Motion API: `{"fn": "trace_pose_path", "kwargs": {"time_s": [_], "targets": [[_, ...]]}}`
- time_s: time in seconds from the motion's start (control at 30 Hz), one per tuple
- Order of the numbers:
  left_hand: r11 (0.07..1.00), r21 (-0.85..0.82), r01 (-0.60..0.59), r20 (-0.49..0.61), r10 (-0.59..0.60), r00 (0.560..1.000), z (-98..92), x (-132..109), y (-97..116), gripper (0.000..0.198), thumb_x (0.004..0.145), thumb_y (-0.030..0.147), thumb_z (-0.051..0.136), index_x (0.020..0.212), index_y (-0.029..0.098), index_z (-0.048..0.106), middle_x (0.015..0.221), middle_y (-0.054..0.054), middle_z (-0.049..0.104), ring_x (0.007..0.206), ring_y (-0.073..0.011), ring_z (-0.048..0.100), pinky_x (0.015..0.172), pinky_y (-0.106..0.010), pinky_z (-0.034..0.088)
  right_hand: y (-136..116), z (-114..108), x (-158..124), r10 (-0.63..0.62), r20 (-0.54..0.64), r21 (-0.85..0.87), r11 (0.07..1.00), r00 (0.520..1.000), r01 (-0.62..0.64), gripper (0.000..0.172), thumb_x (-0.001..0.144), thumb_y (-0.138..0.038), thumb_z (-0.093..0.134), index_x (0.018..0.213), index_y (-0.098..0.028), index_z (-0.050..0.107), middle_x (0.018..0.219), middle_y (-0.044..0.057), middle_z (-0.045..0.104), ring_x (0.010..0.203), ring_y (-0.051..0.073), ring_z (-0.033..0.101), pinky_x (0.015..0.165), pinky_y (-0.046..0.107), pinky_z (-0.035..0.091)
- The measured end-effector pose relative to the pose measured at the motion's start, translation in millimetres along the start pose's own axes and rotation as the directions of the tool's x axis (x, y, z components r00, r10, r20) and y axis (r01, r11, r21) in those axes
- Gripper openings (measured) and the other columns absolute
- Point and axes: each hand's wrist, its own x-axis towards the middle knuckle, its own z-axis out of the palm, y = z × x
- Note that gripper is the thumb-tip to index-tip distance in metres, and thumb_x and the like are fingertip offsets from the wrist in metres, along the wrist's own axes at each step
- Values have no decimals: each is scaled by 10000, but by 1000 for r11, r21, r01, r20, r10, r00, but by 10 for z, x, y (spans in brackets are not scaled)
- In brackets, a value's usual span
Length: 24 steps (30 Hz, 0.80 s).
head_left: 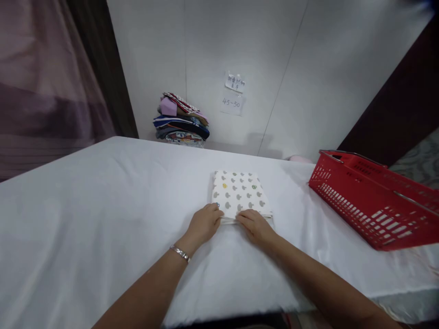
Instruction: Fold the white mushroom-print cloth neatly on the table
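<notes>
A folded white cloth [238,189] with grey mushroom-like prints and a few yellow, green and blue ones lies flat on the white-covered table [103,205]. At its near left corner, my left hand [206,221] grips the edge with curled fingers; a silver bracelet circles that wrist. My right hand [255,226] pinches the same near edge, a little right of the middle. Several layers show along this edge between the hands. The fingertips are partly hidden in the folds.
On the right of the table stands a red plastic basket [370,201] with metal handles. Beyond the far edge, a stack of folded clothes [181,121] rests against the white wall [151,55]. Two paper notes [232,104] hang there. A pink curtain [41,82] is at the left.
</notes>
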Motion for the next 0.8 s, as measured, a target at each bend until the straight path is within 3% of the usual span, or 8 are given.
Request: {"fn": "trace_pose_path", "kwargs": {"time_s": [0.23,0.4,0.57,0.67,0.8], "targets": [[988,-131,86,44,-81,996,-48,-13,13,234,842,271,456,665,205,593,838,6,546,788,-123,523,599,-233,347,279,-206,-350,207,-102,-38,977,973,-212,241,895,-222,406,1002,-200,622,1001,97,619,928,211,550,809,376,456],[967,-175,185,43,-180,983,-24,2,64,229,852,274,442,707,199,602,835,8,549,706,-106,514,591,-223,341,357,-313,-254,354,-107,25,935,929,-353,281,905,-273,388,831,-202,650,902,74,632,885,198,561,799,354,471],[960,-199,197,18,-198,980,-2,-2,85,182,825,230,454,706,193,585,835,10,548,701,-102,511,602,-219,342,553,-220,66,394,-166,44,919,904,-392,275,880,-293,421,1036,-188,621,1141,108,586,1101,226,502,923,405,425],[923,-285,258,16,-265,964,6,-1,70,134,790,226,482,694,196,571,818,20,546,689,-101,515,610,-220,354,727,-38,124,469,-45,-68,880,882,-471,391,859,-338,457,1198,-156,526,1334,147,448,1266,277,358,978,465,371],[857,-391,336,56,-342,938,32,15,35,126,747,242,508,637,189,537,769,23,537,656,-104,510,582,-218,355,843,152,47,508,62,-128,858,859,-498,471,902,-364,373,1301,-120,419,1424,172,319,1348,291,194,1007,488,331]]}}
